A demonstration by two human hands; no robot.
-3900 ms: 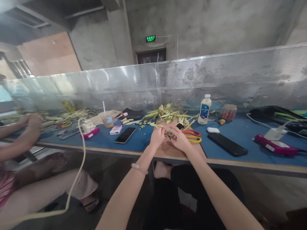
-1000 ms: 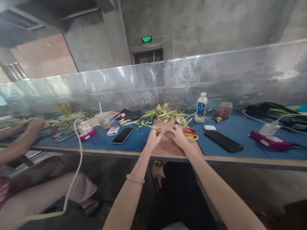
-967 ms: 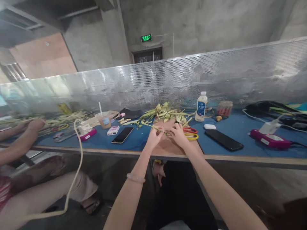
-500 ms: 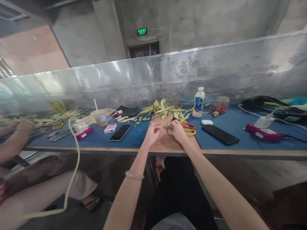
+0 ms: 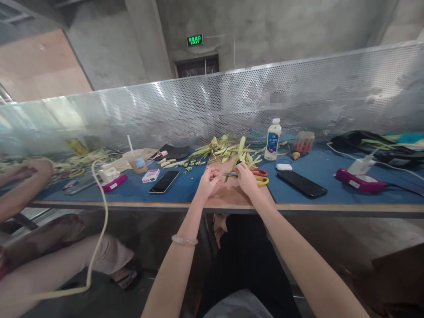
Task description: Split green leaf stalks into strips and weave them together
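My left hand [image 5: 208, 180] and my right hand [image 5: 247, 179] are both closed over a brown board [image 5: 232, 196] at the table's near edge. Between them they pinch a thin green leaf strip [image 5: 239, 154], which rises from my right hand toward the pile of cut green and yellow leaves [image 5: 221, 152] behind. Red and yellow scissors [image 5: 261, 176] lie just right of my right hand. A pale bangle [image 5: 184, 240] circles my left wrist.
On the blue table [image 5: 318, 176] lie two black phones [image 5: 164, 182] [image 5: 301, 183], a white bottle [image 5: 272, 140], a white earbud case [image 5: 284, 167], a pink power bank [image 5: 360, 181], an iced drink cup [image 5: 135, 161]. Another person's arms [image 5: 23, 185] work at far left. A perforated metal screen [image 5: 298, 101] backs the table.
The leaf strip has swung up from lying between my hands to pointing up and away from my right hand. The view has drifted slightly left and down.
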